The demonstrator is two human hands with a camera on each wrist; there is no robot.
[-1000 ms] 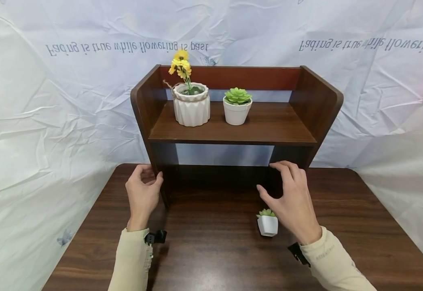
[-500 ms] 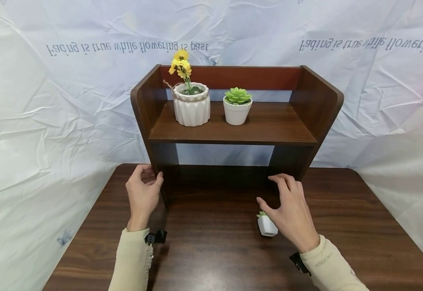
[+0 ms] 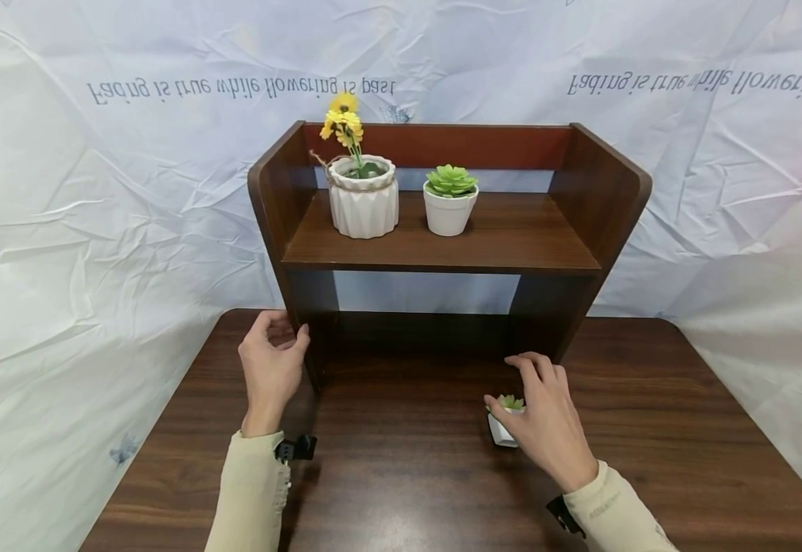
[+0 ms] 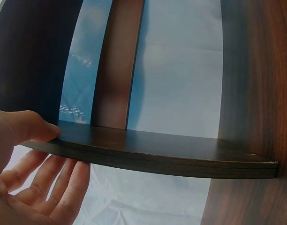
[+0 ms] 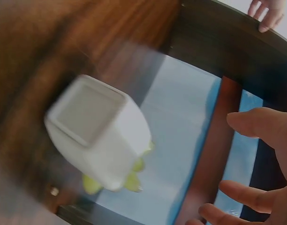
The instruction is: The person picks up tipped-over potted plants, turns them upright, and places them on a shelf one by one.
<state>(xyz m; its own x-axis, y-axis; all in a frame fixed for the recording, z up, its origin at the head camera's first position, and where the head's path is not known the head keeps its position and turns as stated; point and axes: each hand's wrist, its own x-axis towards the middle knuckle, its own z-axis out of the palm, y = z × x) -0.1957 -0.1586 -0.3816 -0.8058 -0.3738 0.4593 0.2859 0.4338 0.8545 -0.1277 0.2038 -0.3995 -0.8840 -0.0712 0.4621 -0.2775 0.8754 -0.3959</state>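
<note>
My left hand (image 3: pixel 273 376) grips the lower left side panel of the brown wooden desk shelf (image 3: pixel 435 247). In the left wrist view, the thumb lies on one face of that panel (image 4: pixel 167 164) and the fingers on the other. My right hand (image 3: pixel 547 425) is spread, thumb apart from the fingers, above a small white pot with a green succulent (image 3: pixel 501 433) and partly covers it. This pot lies on its side on the table in front of the shelf. Its square base (image 5: pixel 89 112) faces the right wrist camera, and the fingers are apart from it there.
On the upper board stand a ribbed white pot with yellow flowers (image 3: pixel 365 207) and a round white pot with a green succulent (image 3: pixel 449 215). The dark wooden table (image 3: pixel 401 475) extends around the shelf. A pale printed cloth (image 3: pixel 132 192) hangs behind and beside it.
My right hand has come down and nearer from the shelf's right panel toward the small succulent pot, staying spread. My left hand and the shelf have stayed in place.
</note>
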